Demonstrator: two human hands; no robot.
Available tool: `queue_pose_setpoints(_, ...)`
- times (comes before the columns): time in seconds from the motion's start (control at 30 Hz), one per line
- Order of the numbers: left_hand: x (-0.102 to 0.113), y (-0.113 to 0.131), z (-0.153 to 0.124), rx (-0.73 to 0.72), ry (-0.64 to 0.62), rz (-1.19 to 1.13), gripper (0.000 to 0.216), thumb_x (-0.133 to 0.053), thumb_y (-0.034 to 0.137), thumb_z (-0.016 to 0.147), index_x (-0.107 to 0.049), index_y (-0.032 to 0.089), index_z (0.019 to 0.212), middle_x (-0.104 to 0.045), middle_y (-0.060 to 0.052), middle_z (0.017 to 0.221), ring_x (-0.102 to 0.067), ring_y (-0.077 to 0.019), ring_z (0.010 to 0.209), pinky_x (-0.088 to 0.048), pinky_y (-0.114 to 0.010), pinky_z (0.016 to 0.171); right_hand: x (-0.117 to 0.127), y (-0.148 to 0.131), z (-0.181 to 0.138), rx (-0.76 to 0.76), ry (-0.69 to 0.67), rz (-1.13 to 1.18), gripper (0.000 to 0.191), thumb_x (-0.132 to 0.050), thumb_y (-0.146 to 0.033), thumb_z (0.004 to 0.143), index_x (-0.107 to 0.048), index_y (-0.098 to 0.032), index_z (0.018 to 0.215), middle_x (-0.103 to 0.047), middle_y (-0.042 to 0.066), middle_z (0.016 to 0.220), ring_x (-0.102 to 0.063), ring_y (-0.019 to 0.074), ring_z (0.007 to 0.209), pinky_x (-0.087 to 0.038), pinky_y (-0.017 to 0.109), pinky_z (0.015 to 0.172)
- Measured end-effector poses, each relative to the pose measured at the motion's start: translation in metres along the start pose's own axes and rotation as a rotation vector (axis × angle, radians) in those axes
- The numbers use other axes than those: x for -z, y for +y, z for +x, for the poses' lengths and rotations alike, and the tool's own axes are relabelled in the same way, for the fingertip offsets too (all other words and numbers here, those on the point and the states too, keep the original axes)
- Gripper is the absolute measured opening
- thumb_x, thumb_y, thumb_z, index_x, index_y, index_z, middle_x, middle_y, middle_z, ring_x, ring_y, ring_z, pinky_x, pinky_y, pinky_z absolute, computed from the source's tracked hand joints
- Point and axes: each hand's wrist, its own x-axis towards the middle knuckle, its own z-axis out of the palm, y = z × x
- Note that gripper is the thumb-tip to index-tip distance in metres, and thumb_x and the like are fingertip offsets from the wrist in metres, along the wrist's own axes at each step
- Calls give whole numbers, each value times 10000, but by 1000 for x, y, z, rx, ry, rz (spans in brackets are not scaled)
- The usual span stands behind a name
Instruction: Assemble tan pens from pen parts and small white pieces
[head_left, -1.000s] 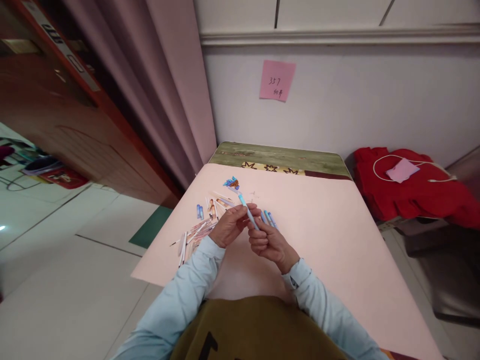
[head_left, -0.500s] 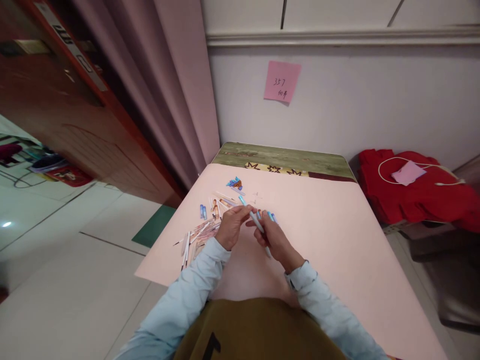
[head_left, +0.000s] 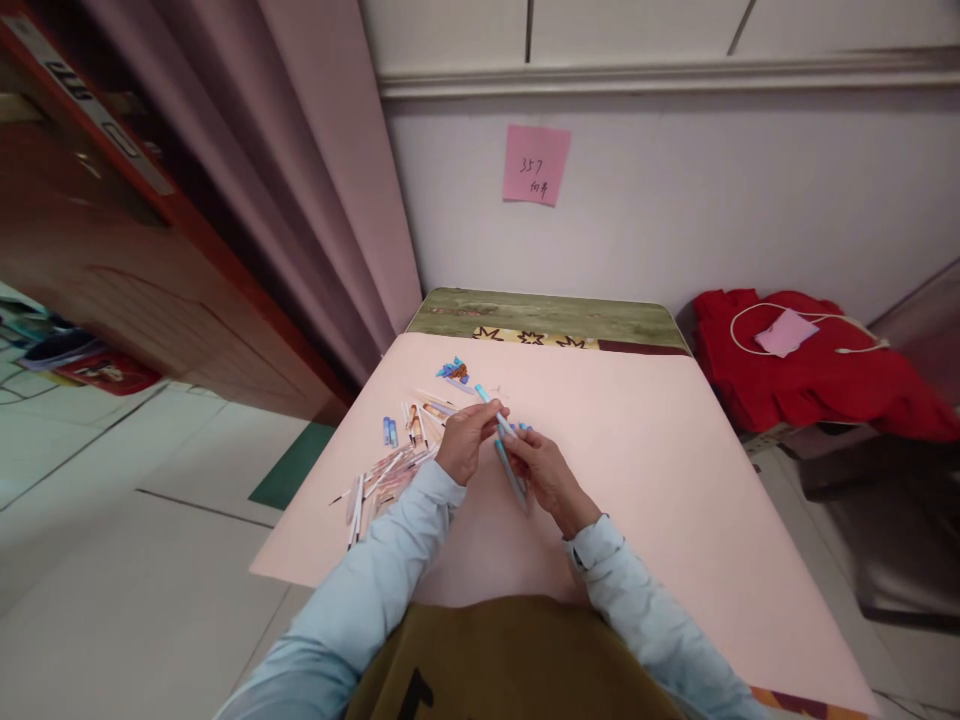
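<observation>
- The left hand [head_left: 466, 440] has a narrow grip: its fingertips pinch the blue pen [head_left: 491, 405] near the middle.
- The right hand [head_left: 551, 475] has a narrow grip too, on the low end of the same pen.
- This pen is up over the pink counter [head_left: 645, 480], tilted, with its blue-green end pointing away.
- A second pen [head_left: 513, 476] is just under the right hand; I can't tell if that hand holds it.
- Soft pinches at two spots should work best, so the pen doesn't slip or spin.
- The left sleeve [head_left: 409, 530] is near the brushes [head_left: 394, 465], so small, slow moves seem safest.
</observation>
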Motion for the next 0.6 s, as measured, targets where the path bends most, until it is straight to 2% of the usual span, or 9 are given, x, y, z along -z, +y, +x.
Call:
queue_pose_setpoints(0.07, -4, 1, 4, -1, 12, -15, 325, -817, 404, 680, -719, 128, 821, -740, -79, 874, -664, -136, 793, -475, -255, 774, 3, -2, 2, 27, 11, 29, 494, -877, -473, 573, -584, -185, 847, -535, -60, 667, -414, 54, 522, -290, 190, 465)
queue_pose_setpoints(0.2, -6, 3, 12, 15, 11, -38, 336, -821, 387, 680, -695, 124, 846, -738, -92, 902, -682, -139, 802, -510, -246, 747, 7, -3, 3, -44, -105, 45, 499, -707, -633, 728, -611, -168, 880, -370, -101, 539, -194, 39, 419, -106, 215, 399)
queue_pose_setpoints(0.27, -3, 5, 20, 6, 39, -7, 325, -788, 396, 720, -665, 128, 857, -734, -100, 917, -692, -146, 785, -539, -270, 734, 12, -1, 3, -37, -104, 0, 491, -677, -641, 747, -614, -169, 865, -343, -105, 518, -162, 43, 409, -85, 227, 399)
queue_pose_setpoints(0.37, 5, 7, 37, -95, 89, 381, 266, -632, 405, 858, -613, 142, 827, -730, -101, 873, -689, -138, 690, -558, -293, 682, 21, 1, 5, 33, 11, -172, 426, -641, -602, 778, -612, -179, 815, -427, -75, 535, -257, 61, 415, -158, 231, 411)
queue_pose_setpoints(0.47, 11, 6, 53, -164, 66, 810, 242, -598, 335, 873, -584, 154, 712, -707, -81, 720, -668, -160, 603, -534, -301, 627, 29, -4, 12, 167, 128, -486, 349, -579, -519, 841, -657, -181, 798, -536, -27, 588, -430, 106, 503, -299, 241, 490)
queue_pose_setpoints(0.53, 11, 5, 60, -199, 46, 952, 218, -667, 277, 810, -582, 165, 644, -681, -69, 653, -682, -204, 664, -517, -323, 676, 33, -13, 19, 248, 184, -772, 292, -543, -445, 878, -698, -199, 843, -617, 3, 657, -527, 143, 605, -355, 258, 577)
queue_pose_setpoints(0.6, 9, 5, 62, -272, 31, 1104, 149, -693, 230, 778, -615, 174, 664, -691, -75, 699, -691, -250, 825, -490, -344, 777, 34, -24, 28, 300, 245, -1053, 243, -524, -370, 895, -719, -231, 934, -689, 30, 775, -592, 179, 726, -366, 275, 643)
